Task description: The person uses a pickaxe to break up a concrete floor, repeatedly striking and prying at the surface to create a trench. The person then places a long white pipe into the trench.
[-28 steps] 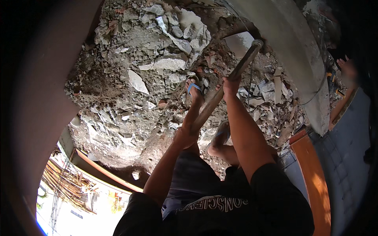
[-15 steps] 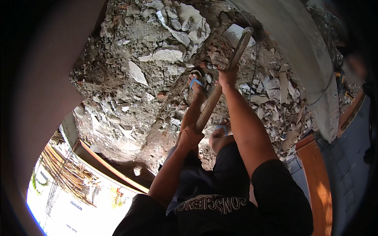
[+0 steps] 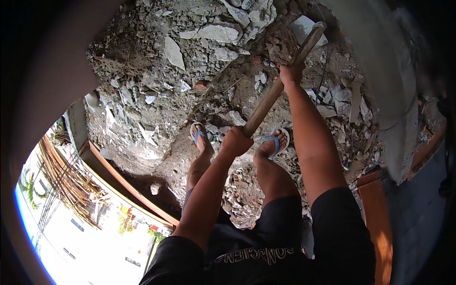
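Both of my hands grip a long wooden-handled hoe (image 3: 266, 108) that slants up and to the right over the rubble. My left hand (image 3: 237, 141) is closed round the lower part of the handle, near my body. Farther up the shaft, my right hand (image 3: 291, 75) is wrapped round it below the head. The hoe's flat pale blade (image 3: 304, 29) rests at or just above the dirt; contact with the ground is hard to make out. Broken concrete and soil (image 3: 204, 78) surround it.
My sandalled feet (image 3: 199, 134) stand apart on uneven debris. Large concrete chunks (image 3: 216, 33) lie ahead. A grey concrete edge (image 3: 399, 118) curves along the right, above an orange-brown beam (image 3: 376, 209). A wall (image 3: 52, 61) rises at left, with a ledge (image 3: 128, 187) below it.
My left foot has moved back and to the left, so my feet are now wider apart. The hoe and both hands have shifted up and right in view, with the grips kept.
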### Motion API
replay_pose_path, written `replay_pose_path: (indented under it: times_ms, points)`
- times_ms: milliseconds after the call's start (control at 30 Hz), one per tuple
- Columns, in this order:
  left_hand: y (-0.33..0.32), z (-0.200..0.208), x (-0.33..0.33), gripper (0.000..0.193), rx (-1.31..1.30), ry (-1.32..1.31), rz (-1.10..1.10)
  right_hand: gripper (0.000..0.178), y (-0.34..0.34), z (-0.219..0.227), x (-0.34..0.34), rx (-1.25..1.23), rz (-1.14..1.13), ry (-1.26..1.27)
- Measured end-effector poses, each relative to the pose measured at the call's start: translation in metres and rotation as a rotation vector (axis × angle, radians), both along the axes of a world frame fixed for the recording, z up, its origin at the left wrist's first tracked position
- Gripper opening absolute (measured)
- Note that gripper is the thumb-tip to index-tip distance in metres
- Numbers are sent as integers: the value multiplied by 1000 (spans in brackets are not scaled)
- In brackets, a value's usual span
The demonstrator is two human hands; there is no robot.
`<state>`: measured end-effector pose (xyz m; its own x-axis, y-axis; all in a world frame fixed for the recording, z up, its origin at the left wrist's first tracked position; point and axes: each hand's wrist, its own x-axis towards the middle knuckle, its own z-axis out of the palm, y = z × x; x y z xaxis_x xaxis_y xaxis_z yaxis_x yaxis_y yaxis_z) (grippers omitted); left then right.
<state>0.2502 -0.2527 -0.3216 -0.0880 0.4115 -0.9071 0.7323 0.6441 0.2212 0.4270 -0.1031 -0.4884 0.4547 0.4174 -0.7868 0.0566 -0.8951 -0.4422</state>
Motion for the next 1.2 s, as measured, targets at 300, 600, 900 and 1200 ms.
replay_pose_path:
  times_ms: [300, 600, 900, 1200]
  points:
    - [-38, -70, -62, 46, -240, -679, 171, 63, -39, -20, -23, 198, -4, -108]
    - [-169, -62, -175, 52, -94, -454, 30, 55, -156, 10, -131, 141, -142, 41]
    - [-230, -7, -217, 46, -27, -402, -129, 65, -231, 72, -178, 159, -150, 62]
    - [-97, -126, -71, 39, 100, -562, 134, 59, -57, -2, -30, 164, -3, -121]
